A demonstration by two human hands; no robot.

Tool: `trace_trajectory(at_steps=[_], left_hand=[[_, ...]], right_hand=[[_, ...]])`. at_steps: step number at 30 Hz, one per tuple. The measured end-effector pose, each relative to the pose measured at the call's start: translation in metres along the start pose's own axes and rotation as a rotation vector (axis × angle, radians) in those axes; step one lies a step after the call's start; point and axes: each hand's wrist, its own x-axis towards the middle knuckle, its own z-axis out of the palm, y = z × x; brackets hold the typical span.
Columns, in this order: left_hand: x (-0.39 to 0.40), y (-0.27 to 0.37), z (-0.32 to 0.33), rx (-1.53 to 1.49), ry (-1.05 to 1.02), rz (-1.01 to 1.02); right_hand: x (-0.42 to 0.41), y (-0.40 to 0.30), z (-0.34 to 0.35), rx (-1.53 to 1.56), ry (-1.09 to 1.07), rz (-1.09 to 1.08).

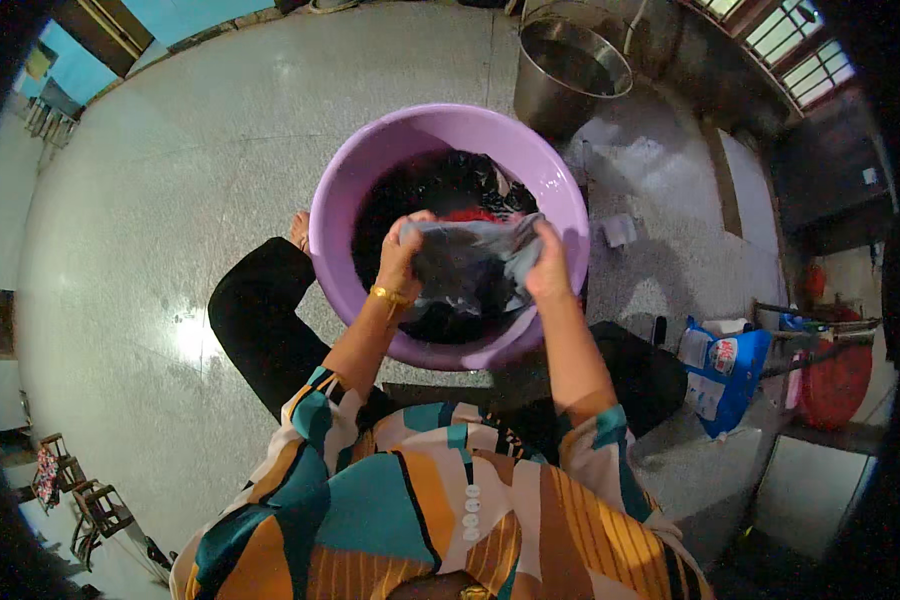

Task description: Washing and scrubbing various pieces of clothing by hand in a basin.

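A wet grey cloth is stretched between my two hands over a purple plastic basin. My left hand grips its left end, and a gold-coloured band circles that wrist. At the opposite end, my right hand holds the bunched fabric. Dark wet clothes lie in the basin beyond the cloth. A piece of red fabric shows just past its upper edge. The cloth is slightly blurred, and I cannot tell what garment it is.
A metal bucket stands behind the basin to the right. A blue detergent bag rests on the floor near my right knee, before a rack holding a red basin. Small wooden stools are at the far left.
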Motion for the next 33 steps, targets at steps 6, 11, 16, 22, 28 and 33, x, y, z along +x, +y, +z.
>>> trace_trajectory(at_steps=[6,11,16,22,28,33], left_hand=[[0.023,-0.022,-0.003,-0.972,0.067,-0.527],[0.019,-0.052,-0.010,-0.520,-0.149,-0.335],[0.015,-0.019,0.024,-0.428,0.199,-0.652],[0.039,-0.047,-0.034,-0.874,-0.363,-0.696],[-0.004,-0.017,0.032,-0.400,0.085,-0.736],[0.020,0.009,0.000,0.434,0.064,-0.255]], right_hand=[[-0.067,0.052,0.130,-1.070,-0.466,-0.731],[-0.015,0.087,0.101,-1.558,-0.215,-0.902],[0.027,0.057,0.078,-1.792,0.162,-0.784],[-0.051,0.087,0.126,-1.438,-0.145,-1.136],[0.024,0.044,0.059,-1.768,0.154,-0.593],[-0.033,0.038,0.034,-1.305,-0.428,0.070]])
